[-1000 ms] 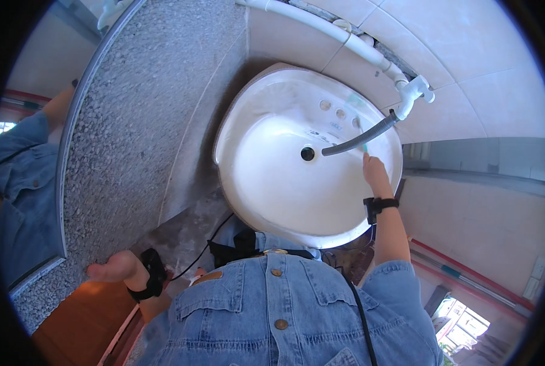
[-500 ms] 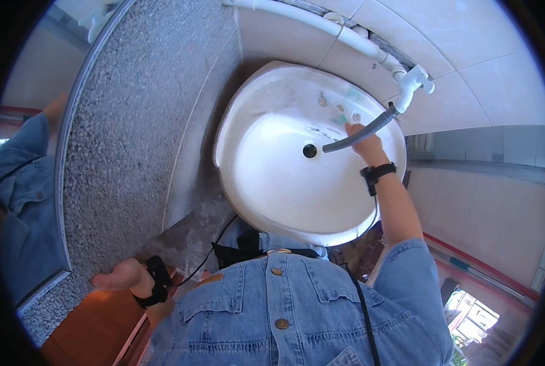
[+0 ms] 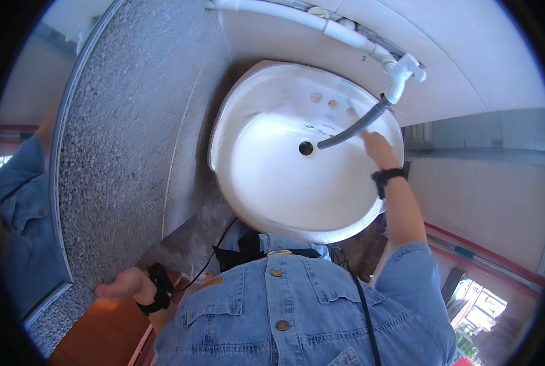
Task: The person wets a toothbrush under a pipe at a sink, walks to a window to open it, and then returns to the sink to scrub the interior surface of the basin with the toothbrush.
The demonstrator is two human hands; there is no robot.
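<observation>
A white washbasin [image 3: 272, 213] stands in front of me, with a dark drain hole [image 3: 306, 147] in its bowl. My right hand [image 3: 379, 150] is over the basin's right side, beside a grey corrugated hose [image 3: 354, 133]. Motion blur and the hose partly hide its fingers, so whether it holds anything is unclear. The hose hangs from a white tap [image 3: 401, 76], its free end just right of the drain. My left hand [image 3: 123, 285] is low at the left, near the pebbled wall, fingers stretched out and nothing visible in them. Both wrists wear black straps.
A white pipe [image 3: 297, 17] runs along the tiled wall to the tap. A pebble-textured wall [image 3: 126, 140] and a framed mirror [image 3: 31, 226] are at the left. Below my left hand is an orange-brown surface [image 3: 92, 329]. A black cable [image 3: 223, 235] hangs near the basin's front.
My right hand has drawn back right and slightly down, away from the basin's round holes. The view has shifted slightly. My left hand stays almost in place.
</observation>
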